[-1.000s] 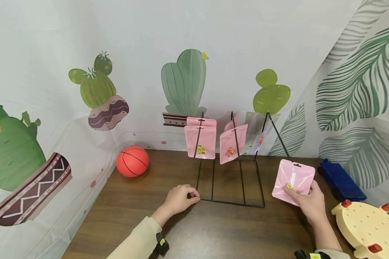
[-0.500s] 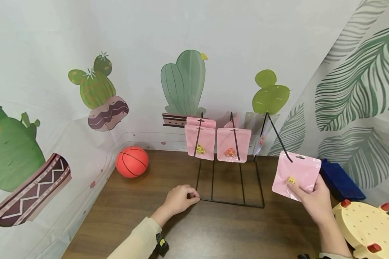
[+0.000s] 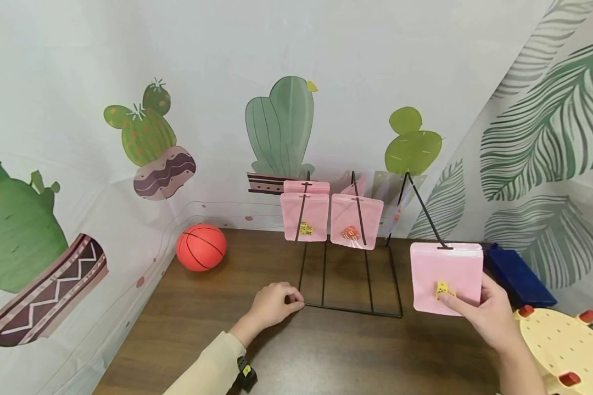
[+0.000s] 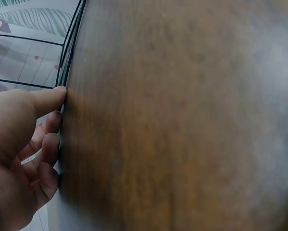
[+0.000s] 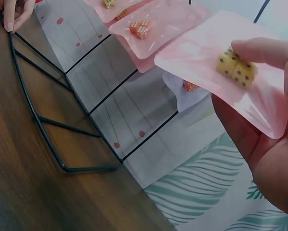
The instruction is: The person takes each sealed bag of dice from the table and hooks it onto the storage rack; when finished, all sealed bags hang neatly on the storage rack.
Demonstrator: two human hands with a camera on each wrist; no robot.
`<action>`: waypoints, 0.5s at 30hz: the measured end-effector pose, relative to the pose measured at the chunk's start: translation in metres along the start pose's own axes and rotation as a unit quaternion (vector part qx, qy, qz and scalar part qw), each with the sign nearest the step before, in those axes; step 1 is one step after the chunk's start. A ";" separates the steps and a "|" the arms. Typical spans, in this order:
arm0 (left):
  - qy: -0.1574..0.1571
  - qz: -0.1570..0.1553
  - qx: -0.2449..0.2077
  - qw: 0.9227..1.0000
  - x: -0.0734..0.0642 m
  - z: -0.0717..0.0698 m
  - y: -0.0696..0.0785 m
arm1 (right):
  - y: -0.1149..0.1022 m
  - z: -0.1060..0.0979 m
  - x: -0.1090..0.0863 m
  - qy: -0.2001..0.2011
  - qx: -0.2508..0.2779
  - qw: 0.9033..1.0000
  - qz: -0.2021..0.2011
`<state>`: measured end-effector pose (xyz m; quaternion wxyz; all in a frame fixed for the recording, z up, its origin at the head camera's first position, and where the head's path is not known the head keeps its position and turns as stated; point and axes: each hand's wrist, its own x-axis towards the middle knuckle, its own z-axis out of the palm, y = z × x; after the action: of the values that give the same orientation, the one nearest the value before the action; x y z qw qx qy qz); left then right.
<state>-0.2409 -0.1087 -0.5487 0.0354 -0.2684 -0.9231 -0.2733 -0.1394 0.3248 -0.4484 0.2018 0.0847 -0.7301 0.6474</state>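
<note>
My right hand (image 3: 496,315) pinches a pink zip bag (image 3: 425,274) with yellow dice (image 5: 235,67) inside, thumb in front and fingers behind. The bag's hang hole meets the tip of the right-hand hook of a black wire display rack (image 3: 352,311); whether the tip passes through cannot be told. My left hand (image 3: 275,303) pinches the rack's front left corner between thumb and fingers, low on the table. Pink bags with yellow dice (image 3: 305,227) hang on the left hook. The middle hook carries a pink bag (image 3: 343,216) with orange-red dice, another behind it.
A small clear bag (image 3: 392,216) with red dice hangs far back on the right hook. A red ball (image 3: 201,247) lies at the back left. At right are a blue pouch (image 3: 521,277) and a cream stool-like piece (image 3: 568,343) with red-tipped legs. A printed cloth backs the table.
My right hand has shifted slightly right and lower, and its bag has turned square to the head view, its hole at the hook tip. The middle bag has swung round to face forward.
</note>
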 end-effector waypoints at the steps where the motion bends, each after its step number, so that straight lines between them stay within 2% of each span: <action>1: 0.001 0.001 0.000 1.000 0.000 0.000 0.000 | -0.001 0.000 -0.001 -0.010 0.015 1.000 -0.008; 5: 0.003 0.003 -0.002 1.000 0.000 0.000 0.000 | -0.003 0.001 -0.004 -0.055 0.066 0.995 -0.050; 9: 0.002 0.004 -0.004 1.000 -0.001 0.000 0.001 | -0.006 0.001 -0.002 -0.090 0.090 0.987 -0.095; 11: 0.001 0.004 -0.006 1.000 -0.001 -0.001 0.001 | -0.008 0.002 0.001 -0.095 0.090 0.985 -0.109; 15: -0.002 -0.001 -0.007 1.000 -0.001 -0.001 0.001 | -0.013 0.005 0.004 -0.090 0.096 0.985 -0.114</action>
<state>-0.2392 -0.1093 -0.5473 0.0317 -0.2686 -0.9212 -0.2795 -0.1388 0.3187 -0.4357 0.1983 0.2444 -0.6651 0.6771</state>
